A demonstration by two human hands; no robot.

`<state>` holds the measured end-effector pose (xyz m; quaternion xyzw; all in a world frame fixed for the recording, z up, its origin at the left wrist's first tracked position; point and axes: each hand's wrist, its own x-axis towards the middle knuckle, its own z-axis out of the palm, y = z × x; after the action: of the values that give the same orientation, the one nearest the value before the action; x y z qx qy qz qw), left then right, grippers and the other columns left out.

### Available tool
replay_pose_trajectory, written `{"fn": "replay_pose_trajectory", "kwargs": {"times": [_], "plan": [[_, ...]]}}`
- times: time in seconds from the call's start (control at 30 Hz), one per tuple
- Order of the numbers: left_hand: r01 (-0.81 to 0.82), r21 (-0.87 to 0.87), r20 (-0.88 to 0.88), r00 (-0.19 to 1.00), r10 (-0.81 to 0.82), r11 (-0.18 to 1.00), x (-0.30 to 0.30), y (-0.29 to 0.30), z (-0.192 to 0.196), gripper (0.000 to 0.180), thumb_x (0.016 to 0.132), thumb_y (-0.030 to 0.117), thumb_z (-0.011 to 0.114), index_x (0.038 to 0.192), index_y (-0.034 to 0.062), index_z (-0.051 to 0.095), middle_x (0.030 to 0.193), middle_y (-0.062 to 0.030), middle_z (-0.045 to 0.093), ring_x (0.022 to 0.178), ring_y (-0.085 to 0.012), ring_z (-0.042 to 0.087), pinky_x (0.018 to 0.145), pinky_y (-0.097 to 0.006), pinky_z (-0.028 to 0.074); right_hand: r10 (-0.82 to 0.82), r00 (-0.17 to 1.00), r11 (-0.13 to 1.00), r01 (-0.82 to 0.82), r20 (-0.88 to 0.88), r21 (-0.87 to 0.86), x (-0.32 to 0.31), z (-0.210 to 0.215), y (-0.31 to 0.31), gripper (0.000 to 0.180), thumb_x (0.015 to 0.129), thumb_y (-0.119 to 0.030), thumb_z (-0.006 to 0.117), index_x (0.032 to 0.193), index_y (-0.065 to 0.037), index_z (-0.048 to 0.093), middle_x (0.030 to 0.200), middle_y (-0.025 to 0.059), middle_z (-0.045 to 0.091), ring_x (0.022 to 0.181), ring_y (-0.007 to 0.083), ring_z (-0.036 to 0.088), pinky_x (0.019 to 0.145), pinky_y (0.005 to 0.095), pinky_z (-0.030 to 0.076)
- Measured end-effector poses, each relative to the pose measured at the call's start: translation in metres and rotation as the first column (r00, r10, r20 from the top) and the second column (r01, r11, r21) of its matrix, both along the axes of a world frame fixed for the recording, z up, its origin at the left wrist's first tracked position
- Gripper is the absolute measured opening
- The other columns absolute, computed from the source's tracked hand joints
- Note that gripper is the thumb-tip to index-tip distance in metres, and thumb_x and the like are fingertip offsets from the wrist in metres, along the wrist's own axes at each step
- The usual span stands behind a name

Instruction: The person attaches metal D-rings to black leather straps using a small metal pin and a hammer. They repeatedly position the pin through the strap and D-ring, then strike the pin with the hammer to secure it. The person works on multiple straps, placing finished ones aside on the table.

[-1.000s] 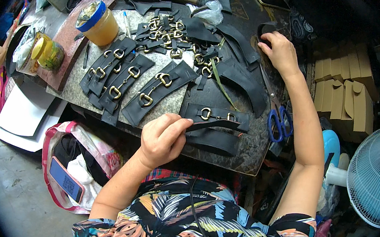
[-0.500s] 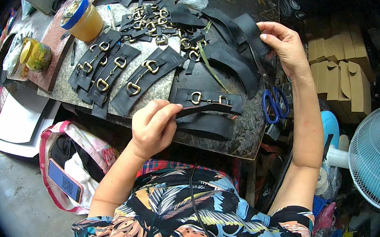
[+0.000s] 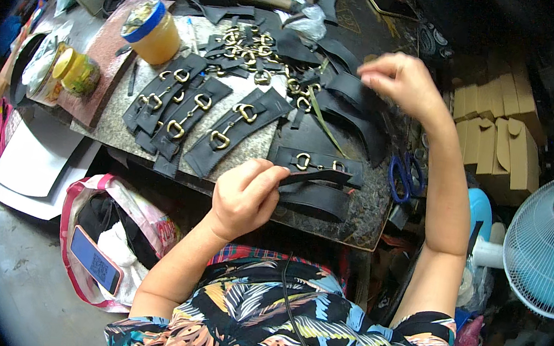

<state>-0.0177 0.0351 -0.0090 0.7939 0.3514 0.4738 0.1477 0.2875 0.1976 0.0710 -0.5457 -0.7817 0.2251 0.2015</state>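
My left hand (image 3: 245, 197) pinches the end of a black leather strap (image 3: 318, 175), which stretches right, just above the table's front edge. Behind it lies a black strap with a brass horsebit buckle (image 3: 322, 162); another curved strap (image 3: 315, 200) lies in front. My right hand (image 3: 403, 85) hovers at the right end of a pile of plain black leather straps (image 3: 355, 117), thumb and fingers slightly apart and nothing visible between them. Several finished buckled straps (image 3: 230, 130) lie to the left, beside a heap of small brass-buckled pieces (image 3: 246, 50).
Blue-handled scissors (image 3: 406, 177) lie at the table's right edge. A blue-lidded jar (image 3: 153, 32) and a yellow-lidded jar (image 3: 76, 73) stand at the left. Right of the table are cardboard boxes (image 3: 498, 147) and a fan (image 3: 542, 244). A bag (image 3: 73, 218) with a phone sits below left.
The view has shifted, so the table appears lower and further right. My right hand has let go of a black strap, which now lies lower on the pile. The left hand keeps its strap.
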Motion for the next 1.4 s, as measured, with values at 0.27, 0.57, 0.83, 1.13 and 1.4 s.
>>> {"fn": "replay_pose_trajectory", "kwargs": {"times": [0.27,0.57,0.83,1.13,1.4], "plan": [[-0.009,0.023,0.008,1.000,0.009,1.000,-0.005,0.001,-0.002,0.036,0.075,-0.006,0.070,0.110,0.0007,0.069,0.093,-0.0132,0.067,0.076,-0.0303,0.069,0.064,-0.038,0.057,-0.194,0.918,0.957,0.099,0.346,0.272,-0.045,-0.059,0.162,0.041,0.086,-0.035,0.079,0.125,-0.021,0.075,0.119,0.0104,0.076,0.115,0.0294,0.071,0.097,0.0461,0.055],[-0.018,0.036,-0.001,1.000,0.018,0.999,-0.006,0.001,-0.003,0.036,0.073,-0.006,0.070,0.109,0.0016,0.070,0.093,-0.0124,0.067,0.075,-0.0293,0.069,0.062,-0.038,0.056,-0.131,0.950,0.920,0.223,-0.285,0.323,0.007,-0.029,0.117,0.023,0.101,-0.022,0.068,0.116,-0.006,0.075,0.081,0.0038,0.075,0.071,0.0097,0.069,0.067,0.0262,0.057],[0.004,0.068,0.037,0.999,-0.007,0.998,-0.003,0.003,-0.002,0.038,0.070,-0.010,0.068,0.106,-0.0011,0.070,0.089,-0.0142,0.067,0.074,-0.0298,0.068,0.063,-0.037,0.055,-0.016,0.851,0.929,0.207,-0.524,0.307,0.015,0.026,-0.070,0.017,0.102,-0.012,0.068,0.113,-0.002,0.075,0.086,0.0051,0.077,0.078,0.0097,0.073,0.069,0.0218,0.057],[0.027,0.117,0.074,0.997,-0.035,0.993,-0.006,0.001,-0.007,0.035,0.071,-0.014,0.064,0.104,-0.0023,0.068,0.087,-0.0154,0.066,0.073,-0.0293,0.066,0.065,-0.035,0.055,0.120,0.933,0.926,0.018,-0.339,0.377,-0.005,-0.002,-0.150,0.020,0.090,0.002,0.072,0.109,-0.002,0.075,0.099,0.0094,0.077,0.084,0.0197,0.075,0.073,0.0305,0.061],[0.008,0.124,0.073,0.997,-0.018,0.992,-0.004,0.001,-0.005,0.035,0.072,-0.014,0.063,0.104,-0.0021,0.069,0.087,-0.0155,0.066,0.073,-0.0294,0.067,0.065,-0.035,0.055,0.163,0.987,0.969,-0.161,0.002,0.187,0.019,0.012,-0.158,0.015,0.087,-0.009,0.078,0.098,0.001,0.077,0.090,0.0122,0.073,0.083,0.0250,0.070,0.075,0.0334,0.055]]}}
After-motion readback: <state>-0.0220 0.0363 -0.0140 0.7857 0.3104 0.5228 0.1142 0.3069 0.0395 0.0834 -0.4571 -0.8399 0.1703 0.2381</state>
